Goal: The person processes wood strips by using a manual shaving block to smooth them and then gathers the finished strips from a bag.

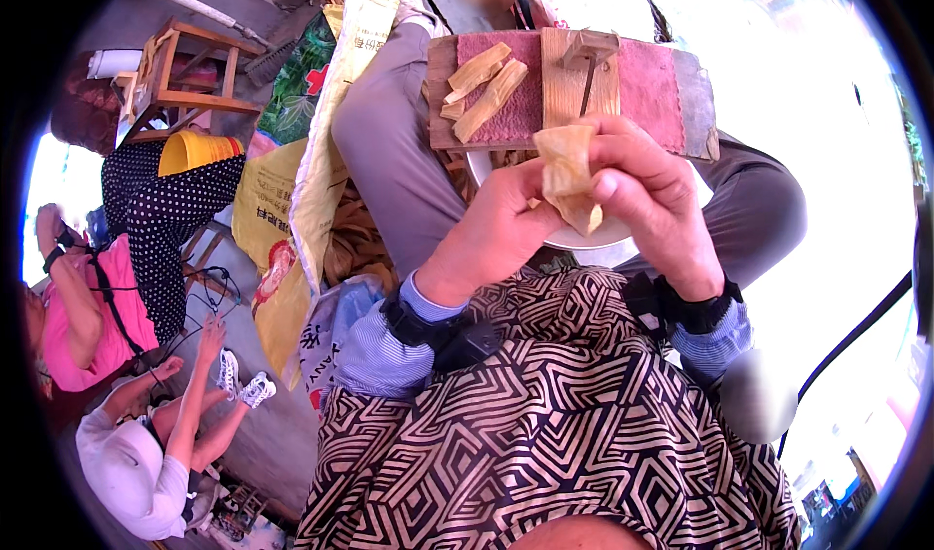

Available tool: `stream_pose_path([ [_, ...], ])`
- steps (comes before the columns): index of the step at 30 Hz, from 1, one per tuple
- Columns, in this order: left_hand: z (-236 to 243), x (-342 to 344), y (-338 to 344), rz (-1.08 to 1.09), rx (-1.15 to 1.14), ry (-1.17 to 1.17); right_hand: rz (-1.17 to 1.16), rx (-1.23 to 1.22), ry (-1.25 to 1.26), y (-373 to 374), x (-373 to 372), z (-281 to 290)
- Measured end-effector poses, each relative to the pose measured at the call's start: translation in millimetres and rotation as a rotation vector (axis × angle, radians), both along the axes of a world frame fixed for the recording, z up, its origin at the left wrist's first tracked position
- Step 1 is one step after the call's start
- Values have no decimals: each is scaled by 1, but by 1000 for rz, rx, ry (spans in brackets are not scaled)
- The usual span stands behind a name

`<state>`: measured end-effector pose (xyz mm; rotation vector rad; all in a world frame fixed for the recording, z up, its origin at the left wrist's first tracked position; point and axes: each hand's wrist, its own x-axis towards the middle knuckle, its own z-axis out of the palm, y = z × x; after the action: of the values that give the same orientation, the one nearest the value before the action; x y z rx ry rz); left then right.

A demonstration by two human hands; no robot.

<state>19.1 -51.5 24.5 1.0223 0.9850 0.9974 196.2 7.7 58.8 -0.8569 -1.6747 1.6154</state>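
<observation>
Between my left hand (491, 234) and my right hand (652, 200) is a pale yellow, creased strip of dried material (567, 168), pinched in the fingers of both. Just beyond them a board (696, 103) with pink cloth (654, 93) rests across my knees. Several similar yellow strips (491, 98) lie on its left side. In its middle a wooden block (561, 71) carries a small wooden mount (589, 46) with a thin dark metal piece. A white basin (603, 239) shows under the board, partly hidden by my hands.
Printed yellow sacks (268, 210) with brown material (355, 239) stand left of me. Farther left are a wooden stool (170, 98), a yellow container (185, 156), a person in pink (92, 326) and another in white (126, 472). A dark cable (846, 341) runs at the right.
</observation>
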Motion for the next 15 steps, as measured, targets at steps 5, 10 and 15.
stream_pose_path([
  [5,0,-6,1,302,-26,-313,-26,260,-193,-15,-4,-40],
  [10,-29,-49,-20,553,-74,-598,192,-290,-345,-10,41,6],
  [15,-40,-107,-33,612,-174,-815,405,-216,-673,-32,78,32],
])
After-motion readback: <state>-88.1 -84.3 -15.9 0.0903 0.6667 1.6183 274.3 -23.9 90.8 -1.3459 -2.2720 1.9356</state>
